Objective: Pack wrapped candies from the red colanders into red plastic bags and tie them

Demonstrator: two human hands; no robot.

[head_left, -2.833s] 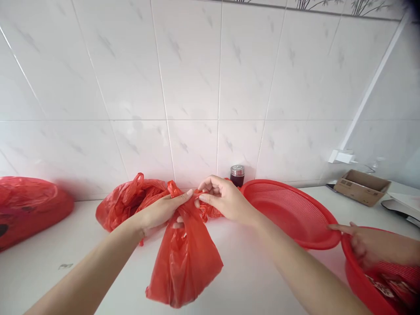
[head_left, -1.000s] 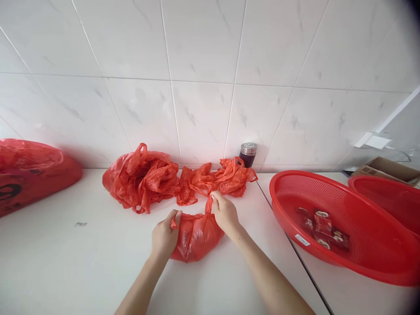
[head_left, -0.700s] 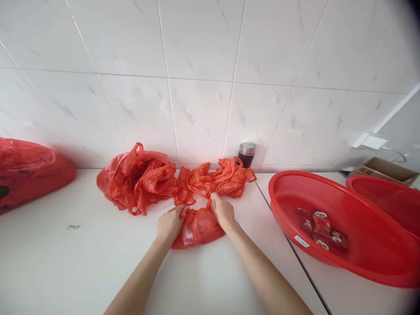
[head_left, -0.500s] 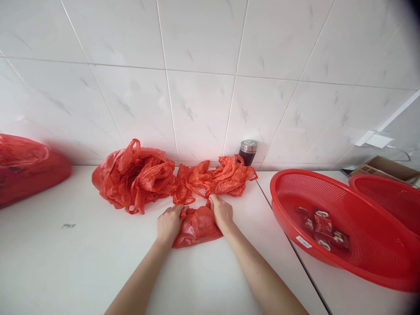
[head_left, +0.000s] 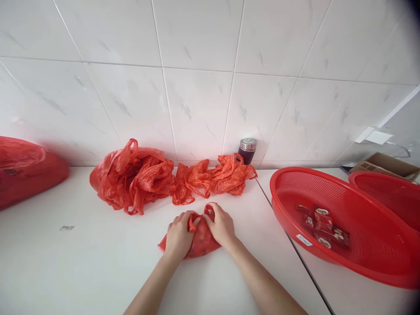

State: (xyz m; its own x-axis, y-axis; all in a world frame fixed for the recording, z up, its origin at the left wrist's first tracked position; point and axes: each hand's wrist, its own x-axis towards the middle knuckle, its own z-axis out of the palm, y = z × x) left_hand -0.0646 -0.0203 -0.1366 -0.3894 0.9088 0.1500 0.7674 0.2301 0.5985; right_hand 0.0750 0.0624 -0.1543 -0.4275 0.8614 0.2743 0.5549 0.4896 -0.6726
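A small filled red plastic bag (head_left: 201,241) lies on the white table in front of me, its contents showing only dimly through the film. My left hand (head_left: 180,235) is closed on the bag's left handle and covers part of its left side. On the other side, my right hand (head_left: 220,225) grips the right handle, with a loop of red film standing up by the thumb and fingers. Both hands are close together over the bag's top.
Behind the bag lie crumpled red plastic bags (head_left: 138,179) and a dark jar with a silver lid (head_left: 247,151). Right stands a red plastic basket (head_left: 370,249) holding several small red packets (head_left: 324,223), near a cardboard box (head_left: 383,166). A large red bag (head_left: 29,175) sits far left.
Both hands have drawn nearer to each other over the bag, the left one moving right. The bag has come slightly toward me and its top is pulled together.
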